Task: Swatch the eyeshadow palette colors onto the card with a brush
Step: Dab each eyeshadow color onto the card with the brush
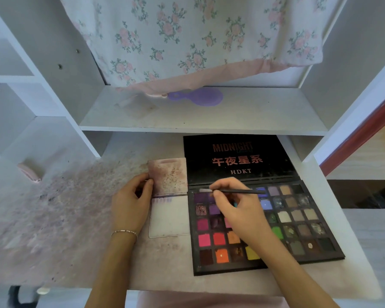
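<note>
Open palette (298, 221) on table (76, 230), right side; pans hold many colour powders. Right hand (238, 210) fingers pinch brush (242, 192) over far-left pans. Left hand (131, 203) fingers curled, hold card (169, 215) just left of palette.

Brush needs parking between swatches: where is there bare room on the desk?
Bare desk in front of the card, left of the palette; also the shelf right of the purple brush. Crowded between card and palette, where both hands work.
</note>
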`<state>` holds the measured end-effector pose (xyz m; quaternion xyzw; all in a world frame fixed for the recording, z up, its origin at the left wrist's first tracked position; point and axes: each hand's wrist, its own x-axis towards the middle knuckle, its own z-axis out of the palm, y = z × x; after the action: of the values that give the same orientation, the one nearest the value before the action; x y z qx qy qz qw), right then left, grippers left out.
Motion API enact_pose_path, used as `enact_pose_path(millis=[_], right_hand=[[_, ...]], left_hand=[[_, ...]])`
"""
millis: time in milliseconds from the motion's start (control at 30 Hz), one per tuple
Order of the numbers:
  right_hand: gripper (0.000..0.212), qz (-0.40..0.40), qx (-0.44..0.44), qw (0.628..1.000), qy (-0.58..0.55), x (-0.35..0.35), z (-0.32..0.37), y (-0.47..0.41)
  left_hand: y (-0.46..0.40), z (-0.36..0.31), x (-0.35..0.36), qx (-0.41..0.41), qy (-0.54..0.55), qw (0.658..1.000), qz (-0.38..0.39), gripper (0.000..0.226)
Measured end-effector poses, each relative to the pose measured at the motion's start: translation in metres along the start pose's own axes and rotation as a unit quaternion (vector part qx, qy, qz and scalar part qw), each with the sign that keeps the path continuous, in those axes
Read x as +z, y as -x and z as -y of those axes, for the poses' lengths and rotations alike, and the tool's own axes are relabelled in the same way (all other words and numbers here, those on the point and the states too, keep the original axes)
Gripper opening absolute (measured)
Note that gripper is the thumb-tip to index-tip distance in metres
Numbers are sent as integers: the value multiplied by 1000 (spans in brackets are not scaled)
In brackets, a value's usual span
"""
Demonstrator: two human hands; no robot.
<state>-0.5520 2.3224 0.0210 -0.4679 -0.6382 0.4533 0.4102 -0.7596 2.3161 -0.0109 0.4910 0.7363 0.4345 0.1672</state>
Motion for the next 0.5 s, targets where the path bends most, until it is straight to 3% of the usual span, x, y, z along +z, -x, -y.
enact_pose_path(millis=[267,500], right_hand=[[13,70,-3,996,47,29,1,-22],[12,62,29,997,46,33,-4,-23]], left_hand=[[-2,2,1,9,-1,1000,1,19],[-3,3,2,11,9,1000,2,19]])
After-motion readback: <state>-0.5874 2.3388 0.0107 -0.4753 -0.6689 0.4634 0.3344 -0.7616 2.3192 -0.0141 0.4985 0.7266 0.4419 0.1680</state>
